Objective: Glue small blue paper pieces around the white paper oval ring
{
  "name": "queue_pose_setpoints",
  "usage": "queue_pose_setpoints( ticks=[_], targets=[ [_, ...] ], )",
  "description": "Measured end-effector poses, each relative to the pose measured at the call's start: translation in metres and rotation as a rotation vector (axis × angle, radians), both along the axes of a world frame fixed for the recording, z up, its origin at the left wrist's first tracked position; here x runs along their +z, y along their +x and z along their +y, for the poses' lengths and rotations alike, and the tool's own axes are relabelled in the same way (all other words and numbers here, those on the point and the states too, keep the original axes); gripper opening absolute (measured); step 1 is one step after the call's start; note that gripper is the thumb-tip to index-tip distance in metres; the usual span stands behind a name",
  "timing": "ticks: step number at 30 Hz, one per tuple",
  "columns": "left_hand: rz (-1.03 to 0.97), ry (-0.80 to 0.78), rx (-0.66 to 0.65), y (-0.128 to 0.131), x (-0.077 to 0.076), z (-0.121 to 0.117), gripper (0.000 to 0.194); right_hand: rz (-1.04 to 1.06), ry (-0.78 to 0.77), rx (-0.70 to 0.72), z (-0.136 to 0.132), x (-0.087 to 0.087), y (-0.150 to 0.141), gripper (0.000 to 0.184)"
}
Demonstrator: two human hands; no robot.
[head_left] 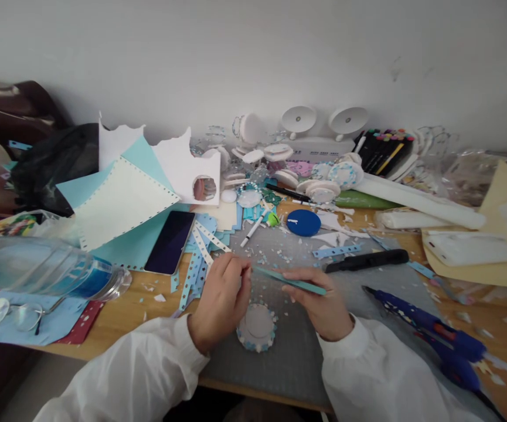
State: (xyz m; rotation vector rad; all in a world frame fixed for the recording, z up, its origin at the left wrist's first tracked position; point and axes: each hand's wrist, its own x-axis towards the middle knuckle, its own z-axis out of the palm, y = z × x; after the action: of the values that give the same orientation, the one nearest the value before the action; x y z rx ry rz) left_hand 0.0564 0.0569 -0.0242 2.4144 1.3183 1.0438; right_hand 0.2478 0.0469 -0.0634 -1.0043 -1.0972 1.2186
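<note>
In my right hand (pixel 319 296) is a slim pair of teal tweezers (pixel 306 286), gripped between thumb and fingers, its narrow tip pointing left. My left hand (pixel 224 293) is closed in a pinch near that tip; whatever it may hold is too small or hidden to make out. Below and between both hands lies a round white disc (pixel 257 326) on the grey cutting mat (pixel 297 357), its rim trimmed with small blue and white bits. Beyond the hands are a white pen (pixel 255 227) and a blue oval piece (pixel 303 223).
A black utility knife (pixel 367 261) and a blue glue gun (pixel 429 325) lie at right. To the left are a phone (pixel 170 242), punched blue strips (pixel 194 272), paper sheets (pixel 125 202), a water bottle (pixel 46 266) and glasses (pixel 20 315). White discs (pixel 277 151) crowd the back.
</note>
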Motion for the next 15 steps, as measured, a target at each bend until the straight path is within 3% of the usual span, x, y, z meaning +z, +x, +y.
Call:
queue_pose_setpoints(
  ticks=[4,9,13,15],
  targets=[
    [-0.124,-0.143,-0.016,-0.003,0.000,0.001,0.013,0.170,-0.110,-0.018,0.003,0.005,-0.003,0.019],
    [-0.220,-0.236,0.082,-0.021,0.010,0.002,0.020,0.456,-0.219,-0.095,0.014,0.012,0.003,0.021],
    [-0.114,-0.171,0.141,-0.045,0.016,0.004,0.029,0.532,-0.285,-0.097,0.017,0.014,0.008,0.022],
    [-0.036,-0.116,0.133,-0.057,0.015,0.004,0.025,0.540,-0.299,-0.080,0.018,0.015,0.008,0.021]
  ],
)
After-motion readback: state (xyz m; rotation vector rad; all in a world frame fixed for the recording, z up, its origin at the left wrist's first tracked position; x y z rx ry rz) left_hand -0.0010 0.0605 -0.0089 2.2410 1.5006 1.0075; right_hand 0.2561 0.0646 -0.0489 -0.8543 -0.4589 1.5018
